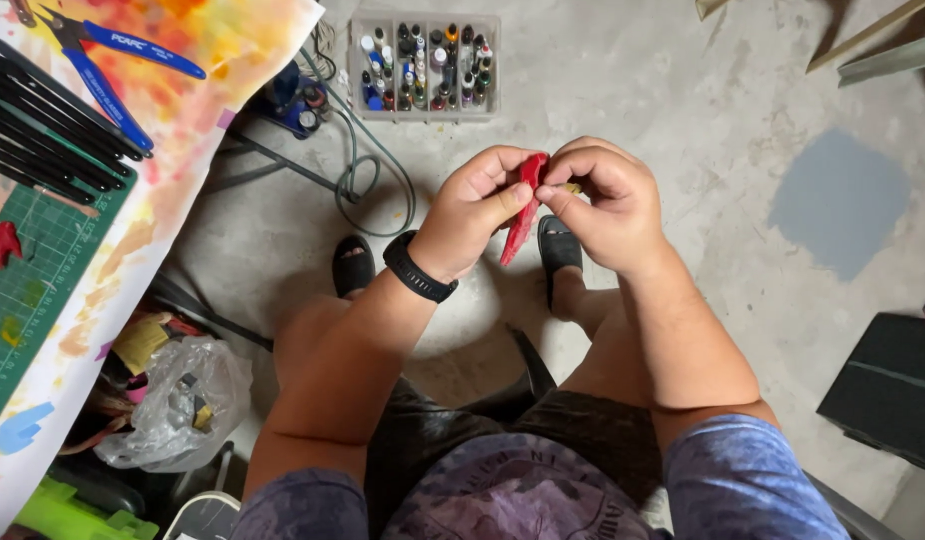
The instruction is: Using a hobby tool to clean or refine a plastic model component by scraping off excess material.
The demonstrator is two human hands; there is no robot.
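Red plastic piece [524, 208] sits between both hands above the concrete floor [683, 120] — long axis near vertical, tip pointing down. Left hand [475, 212] pinches its upper edge by thumb and fingers; right hand [601, 205] closes on the top — equally near.

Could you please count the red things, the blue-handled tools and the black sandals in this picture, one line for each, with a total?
Red things: 2, the red plastic piece in both hands and a small red piece on the green cutting mat
Blue-handled cutters: 1
Black sandals: 2
Total: 5
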